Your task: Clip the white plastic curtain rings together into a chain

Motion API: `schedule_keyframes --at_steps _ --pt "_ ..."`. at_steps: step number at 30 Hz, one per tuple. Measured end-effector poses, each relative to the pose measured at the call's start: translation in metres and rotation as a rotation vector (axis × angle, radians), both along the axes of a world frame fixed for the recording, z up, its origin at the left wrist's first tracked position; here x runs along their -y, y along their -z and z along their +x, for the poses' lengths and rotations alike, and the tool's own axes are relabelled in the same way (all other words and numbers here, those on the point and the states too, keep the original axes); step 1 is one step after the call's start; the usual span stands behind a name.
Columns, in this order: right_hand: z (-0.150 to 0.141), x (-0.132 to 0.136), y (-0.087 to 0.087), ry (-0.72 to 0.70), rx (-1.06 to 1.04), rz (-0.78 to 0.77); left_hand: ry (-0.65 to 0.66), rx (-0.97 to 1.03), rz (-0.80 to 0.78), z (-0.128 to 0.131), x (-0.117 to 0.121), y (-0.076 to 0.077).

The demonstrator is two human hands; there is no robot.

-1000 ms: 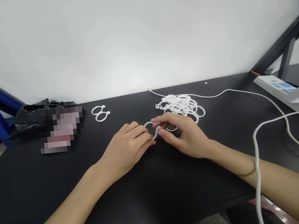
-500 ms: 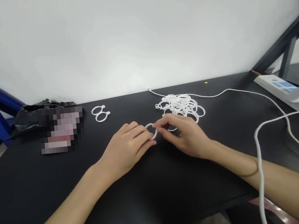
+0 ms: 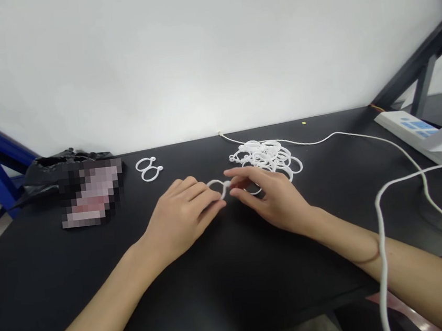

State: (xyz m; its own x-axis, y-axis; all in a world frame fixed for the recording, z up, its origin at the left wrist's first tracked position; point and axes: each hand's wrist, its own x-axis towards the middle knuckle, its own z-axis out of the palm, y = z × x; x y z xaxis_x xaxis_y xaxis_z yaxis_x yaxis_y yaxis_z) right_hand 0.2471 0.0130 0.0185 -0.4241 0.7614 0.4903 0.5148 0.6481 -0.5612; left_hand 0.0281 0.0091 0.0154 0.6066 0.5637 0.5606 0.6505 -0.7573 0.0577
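My left hand [image 3: 184, 211] is closed on a white curtain ring [image 3: 215, 182], pinching its near side between thumb and fingers. The ring's small eyelet [image 3: 226, 184] points right, toward my right hand [image 3: 267, 195]. That hand is open, its thumb and index finger parted around the eyelet's end; whether a fingertip touches it is hard to see. Behind my right hand lies a heap of white curtain rings [image 3: 265, 153], partly covered by the fingers. Two more rings [image 3: 151, 174] lie together at the left, one overlapping the other.
On the black table [image 3: 202, 288], a black plastic bag [image 3: 63, 163] and a pixelated item [image 3: 93, 194] lie at left. A white power strip [image 3: 402, 128] sits at right. A white cable [image 3: 383, 243] loops across my right forearm. A white wall [image 3: 194, 57] stands behind.
My right thumb and index finger have spread, letting go of the ring. My left hand has shifted slightly left with the ring, and the eyelet now shows.
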Motion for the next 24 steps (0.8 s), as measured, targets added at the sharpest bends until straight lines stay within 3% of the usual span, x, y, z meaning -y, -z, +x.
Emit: schedule_keyframes --at_steps 5,8,15,24 --pt "0.012 -0.011 -0.002 0.209 0.151 0.083 -0.307 -0.192 0.039 -0.028 -0.015 0.001" --pt "0.020 -0.016 -0.005 0.286 0.243 0.177 -0.402 -0.250 0.069 -0.049 -0.023 0.005" --pt "0.022 -0.015 -0.005 0.245 0.480 0.175 -0.534 -0.281 -0.029 -0.070 -0.029 0.010" --pt "0.015 -0.012 0.004 0.173 0.571 0.186 -0.583 -0.258 -0.061 -0.078 -0.026 0.001"
